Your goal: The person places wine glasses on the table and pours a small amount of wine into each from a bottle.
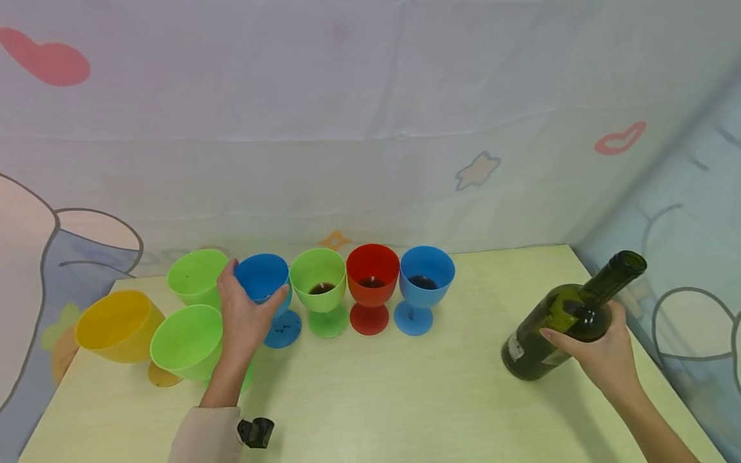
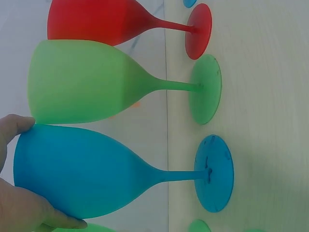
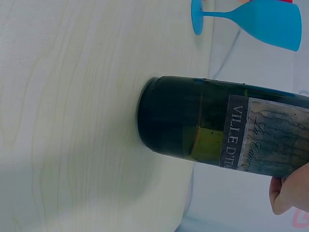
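A stemmed blue plastic-looking goblet [image 1: 280, 308] is being gripped near its rim by the left hand [image 1: 246, 321], the thumb being set against one side of the bowl and the fingers being spread against the other; the goblet is standing upright on the pale wood-grain table [image 1: 405, 399]. A dark green glass bottle [image 1: 529, 354], its printed paper label [image 3: 277, 133] being shown in the right wrist view, is being grasped around its upper body by the right hand [image 1: 604, 360], well apart from the goblets; whether its base is touching the table cannot be told. Just beside the gripped goblet, a row is being formed by a light green goblet [image 1: 318, 270], a red goblet [image 1: 373, 296] and a second blue goblet [image 1: 427, 298], a little dark liquid being held in each. On the other side, a rear green goblet [image 1: 197, 273], a front green goblet [image 1: 186, 341] and a yellow goblet [image 1: 118, 325] are being clustered closely, the front green one being partly hidden by the left hand and forearm. Seven goblets are being shown in all: three green, two blue, one red and one yellow. One bottle is being shown.
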